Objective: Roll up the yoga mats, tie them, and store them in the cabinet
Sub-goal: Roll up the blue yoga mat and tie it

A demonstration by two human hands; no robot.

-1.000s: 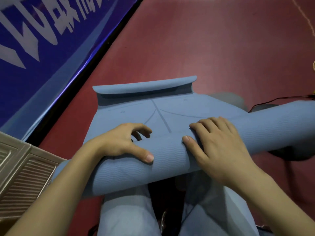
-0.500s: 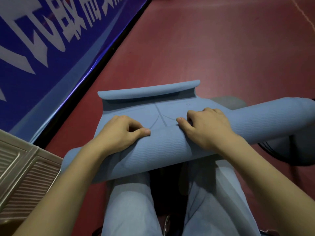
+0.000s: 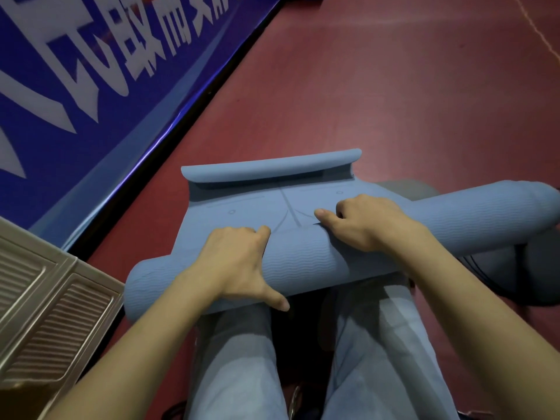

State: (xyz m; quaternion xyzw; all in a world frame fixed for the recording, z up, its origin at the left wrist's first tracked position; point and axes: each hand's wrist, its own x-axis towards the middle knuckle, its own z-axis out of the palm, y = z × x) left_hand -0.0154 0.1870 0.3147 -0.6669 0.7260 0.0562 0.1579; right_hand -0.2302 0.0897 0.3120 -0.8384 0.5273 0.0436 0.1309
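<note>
Roll (image 3: 303,262) farther forward, axis left-right.

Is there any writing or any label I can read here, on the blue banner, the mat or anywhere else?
Blue banner: large white characters, cut off by the picture's edge and blurred by motion; not readable.
Yoga mat: only faint printed lines and small circles, no words.
Beige cabinet: ribbed panels, no label visible.
Red floor: no text.
Nothing in this view can be quoted as it reads.
</note>
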